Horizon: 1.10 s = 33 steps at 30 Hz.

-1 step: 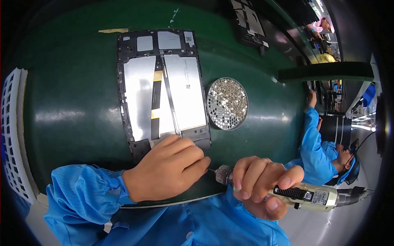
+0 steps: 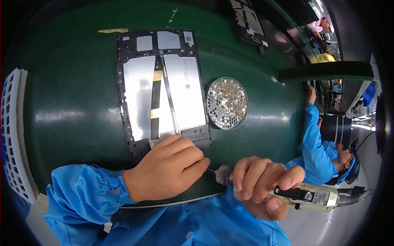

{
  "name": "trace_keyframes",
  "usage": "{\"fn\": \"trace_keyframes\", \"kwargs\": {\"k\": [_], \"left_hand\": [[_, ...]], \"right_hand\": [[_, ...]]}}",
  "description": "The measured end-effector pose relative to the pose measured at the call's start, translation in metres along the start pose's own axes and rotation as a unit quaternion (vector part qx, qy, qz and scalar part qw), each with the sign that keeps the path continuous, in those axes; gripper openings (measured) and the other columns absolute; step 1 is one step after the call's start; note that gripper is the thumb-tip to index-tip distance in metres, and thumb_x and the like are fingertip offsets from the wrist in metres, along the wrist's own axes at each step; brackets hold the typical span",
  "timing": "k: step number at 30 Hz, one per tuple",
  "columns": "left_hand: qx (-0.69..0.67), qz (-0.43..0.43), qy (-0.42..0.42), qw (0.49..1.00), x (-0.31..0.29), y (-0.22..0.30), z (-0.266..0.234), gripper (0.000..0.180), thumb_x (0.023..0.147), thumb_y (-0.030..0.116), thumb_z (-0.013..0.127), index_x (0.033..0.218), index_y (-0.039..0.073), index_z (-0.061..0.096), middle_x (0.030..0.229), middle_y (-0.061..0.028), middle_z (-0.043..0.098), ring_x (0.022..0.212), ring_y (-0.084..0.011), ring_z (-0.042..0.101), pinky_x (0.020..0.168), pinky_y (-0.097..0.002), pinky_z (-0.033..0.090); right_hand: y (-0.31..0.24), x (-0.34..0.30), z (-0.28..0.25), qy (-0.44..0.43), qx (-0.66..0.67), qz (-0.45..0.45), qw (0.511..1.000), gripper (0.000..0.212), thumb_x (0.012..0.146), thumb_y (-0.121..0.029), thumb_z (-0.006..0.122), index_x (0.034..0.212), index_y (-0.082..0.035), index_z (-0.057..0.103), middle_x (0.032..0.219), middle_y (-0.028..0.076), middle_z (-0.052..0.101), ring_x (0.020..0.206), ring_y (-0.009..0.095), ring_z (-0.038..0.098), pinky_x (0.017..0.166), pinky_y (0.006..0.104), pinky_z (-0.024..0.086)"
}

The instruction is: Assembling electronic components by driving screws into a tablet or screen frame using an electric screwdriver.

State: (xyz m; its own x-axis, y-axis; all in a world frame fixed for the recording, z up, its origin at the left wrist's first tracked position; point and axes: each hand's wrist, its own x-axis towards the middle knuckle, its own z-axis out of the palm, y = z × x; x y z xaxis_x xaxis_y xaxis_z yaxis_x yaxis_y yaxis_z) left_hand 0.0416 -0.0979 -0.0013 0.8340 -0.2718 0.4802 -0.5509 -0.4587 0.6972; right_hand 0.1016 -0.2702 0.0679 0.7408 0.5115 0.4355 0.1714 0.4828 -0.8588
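My right hand (image 2: 262,184) grips an electric screwdriver (image 2: 305,198) pointing left toward my curled left hand (image 2: 168,168); a round dish (image 2: 215,114) sits right of the dark-framed panel (image 2: 184,94).

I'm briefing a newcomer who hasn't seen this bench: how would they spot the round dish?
On the green tabletop, find the flat, dark-framed device with silvery panels. Just to its right sits a shallow round dish. Its circular rim and loose heap of tiny shiny metal pieces set it apart from the rectangular device.
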Motion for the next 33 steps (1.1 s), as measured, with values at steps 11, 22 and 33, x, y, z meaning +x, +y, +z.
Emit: {"fn": "trace_keyframes", "kwargs": {"k": [11,22,33], "left_hand": [[-0.023,-0.008,0.034,0.999,-0.004,0.005,-0.008,0.021,0.07,0.004,0.077,0.088,-0.003,0.068,0.081,-0.0096,0.059,0.075,-0.0215,0.058,0.062,-0.0319,0.044],[-0.017,-0.009,0.048,0.999,-0.003,0.008,-0.01,0.02,0.068,0.005,0.078,0.085,-0.003,0.068,0.079,-0.0088,0.059,0.073,-0.0209,0.058,0.062,-0.0318,0.045],[0.013,0.006,0.078,0.997,-0.005,0.005,-0.004,0.011,0.073,0.008,0.069,0.079,-0.001,0.064,0.073,-0.0044,0.051,0.071,-0.0182,0.053,0.061,-0.0305,0.04]], "right_hand": [[-0.02,0.004,0.012,-0.002,-0.027,-0.015,1.0,0.029,0.082,-0.012,0.059,0.107,-0.01,0.046,0.062,0.003,0.052,0.056,0.015,0.053,0.053,0.031,0.048],[-0.005,0.004,0.022,-0.004,-0.028,-0.031,0.999,0.028,0.081,-0.01,0.057,0.106,-0.01,0.046,0.063,0.003,0.053,0.056,0.016,0.054,0.053,0.0303,0.049],[-0.003,0.007,0.022,-0.011,-0.034,-0.02,0.999,0.028,0.081,-0.011,0.058,0.107,-0.01,0.045,0.063,0.003,0.053,0.055,0.015,0.054,0.052,0.0305,0.049]]}}
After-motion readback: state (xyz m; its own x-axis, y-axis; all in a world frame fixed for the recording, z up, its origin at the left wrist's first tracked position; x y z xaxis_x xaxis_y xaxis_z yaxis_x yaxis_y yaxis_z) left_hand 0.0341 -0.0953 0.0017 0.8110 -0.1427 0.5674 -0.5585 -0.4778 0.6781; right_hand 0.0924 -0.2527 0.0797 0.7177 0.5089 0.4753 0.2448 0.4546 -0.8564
